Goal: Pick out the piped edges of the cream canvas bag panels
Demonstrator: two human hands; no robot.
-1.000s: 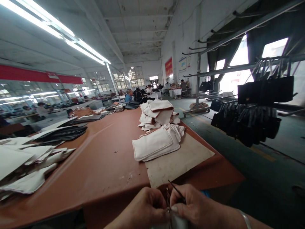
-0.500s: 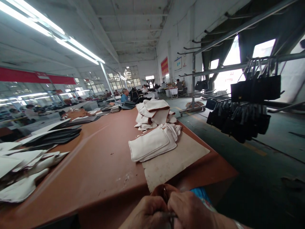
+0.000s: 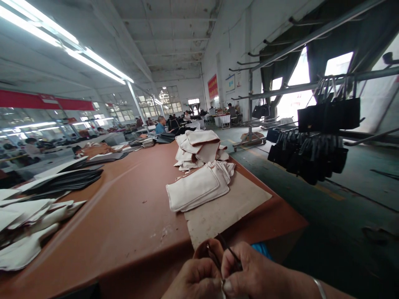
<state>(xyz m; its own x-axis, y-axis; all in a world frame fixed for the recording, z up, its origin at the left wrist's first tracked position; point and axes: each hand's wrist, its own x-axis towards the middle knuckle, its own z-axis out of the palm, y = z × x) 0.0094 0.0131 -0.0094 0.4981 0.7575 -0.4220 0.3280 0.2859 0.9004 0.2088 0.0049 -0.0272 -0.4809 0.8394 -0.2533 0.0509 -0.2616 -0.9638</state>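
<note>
At the bottom of the view, my left hand (image 3: 195,277) is closed, its fingers pinching a folded brown leather piece (image 3: 208,248) that curls up behind the knuckles. My right hand (image 3: 249,270) presses against it, thumb and fingers closed at the same spot. A dark, thin, bar-like object (image 3: 230,250) sticks out between the right fingers; its kind is unclear. Something small and pale shows between the thumbs, mostly hidden. Just beyond lies a beige sheet (image 3: 230,207), with stacked cream padded pieces (image 3: 195,187) edged in brown upon it.
Brown sheeting (image 3: 134,207) covers the table. Another heap of cream pieces (image 3: 198,145) stands farther back. Black sheets (image 3: 68,180) and white pieces (image 3: 28,216) lie along the left. Black bags (image 3: 328,114) hang from a metal rack on the right. A co-worker (image 3: 161,125) sits beyond the table.
My right hand has shifted slightly, its fingers lifting, and the dark thin object now shows between them. The leather piece stays in my left hand. The view has turned slightly.
</note>
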